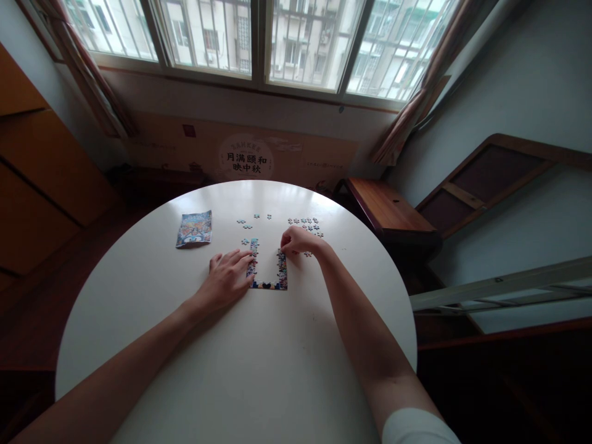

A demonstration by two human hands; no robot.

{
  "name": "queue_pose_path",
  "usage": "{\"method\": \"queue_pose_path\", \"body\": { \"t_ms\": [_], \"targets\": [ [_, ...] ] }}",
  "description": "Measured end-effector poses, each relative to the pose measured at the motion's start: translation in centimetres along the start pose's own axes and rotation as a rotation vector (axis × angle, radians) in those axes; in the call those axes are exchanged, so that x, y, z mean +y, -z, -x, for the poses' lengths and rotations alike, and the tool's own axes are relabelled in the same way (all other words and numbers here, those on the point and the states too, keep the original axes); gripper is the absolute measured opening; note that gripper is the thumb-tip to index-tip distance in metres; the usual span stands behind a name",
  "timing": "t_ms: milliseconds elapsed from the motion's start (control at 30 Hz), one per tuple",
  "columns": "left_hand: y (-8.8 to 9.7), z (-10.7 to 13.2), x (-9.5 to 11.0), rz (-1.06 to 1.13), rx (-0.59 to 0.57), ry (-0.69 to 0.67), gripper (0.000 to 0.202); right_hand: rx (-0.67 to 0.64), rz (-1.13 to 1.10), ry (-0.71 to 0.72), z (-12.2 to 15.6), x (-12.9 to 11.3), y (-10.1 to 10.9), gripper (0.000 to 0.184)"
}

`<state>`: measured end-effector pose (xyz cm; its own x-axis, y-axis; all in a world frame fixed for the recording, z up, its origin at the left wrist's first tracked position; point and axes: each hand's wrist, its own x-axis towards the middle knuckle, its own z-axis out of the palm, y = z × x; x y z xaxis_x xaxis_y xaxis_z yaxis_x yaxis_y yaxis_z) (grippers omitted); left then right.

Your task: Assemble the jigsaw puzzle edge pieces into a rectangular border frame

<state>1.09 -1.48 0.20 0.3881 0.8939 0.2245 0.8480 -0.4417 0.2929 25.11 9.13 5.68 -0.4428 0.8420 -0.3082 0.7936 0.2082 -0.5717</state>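
Observation:
A U-shaped border of joined jigsaw pieces (283, 280) lies on the white round table (272, 351), its open end facing the window. My left hand (227, 274) rests flat with fingers stretched out, their tips on the left side of the border. At the top of the right side, my right hand (296, 240) is closed in a pinch. Whatever its fingertips hold is hidden; they touch or hover close to the border's upper end. Loose jigsaw pieces (303, 221) sit in rows just beyond my right hand. Several more pieces (248, 226) are scattered beyond the border's left side.
A colourful printed picture sheet (194, 229) lies at the table's far left. Behind the table stand a printed cardboard panel (296, 154) and barred windows. A wooden side table (383, 203) is at the right, near a metal rail (504, 283).

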Motion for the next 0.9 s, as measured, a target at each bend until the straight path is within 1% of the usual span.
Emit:
{"method": "queue_pose_path", "body": {
  "t_ms": [333, 633, 900],
  "targets": [
    [0.11, 0.04, 0.11, -0.005, 0.016, -0.008, 0.038, 0.003, 0.005, 0.014, -0.28, 0.3, -0.12, 0.011],
    [0.45, -0.01, 0.47, 0.004, 0.01, -0.004, 0.035, 0.009, 0.019, 0.011, -0.03, 0.08, -0.04, 0.013],
    [0.2, 0.0, 0.22, 0.0, 0.022, -0.009, 0.035, 0.012, 0.032, 0.009, 0.04, -0.08, -0.03, 0.014]
  ]
}}
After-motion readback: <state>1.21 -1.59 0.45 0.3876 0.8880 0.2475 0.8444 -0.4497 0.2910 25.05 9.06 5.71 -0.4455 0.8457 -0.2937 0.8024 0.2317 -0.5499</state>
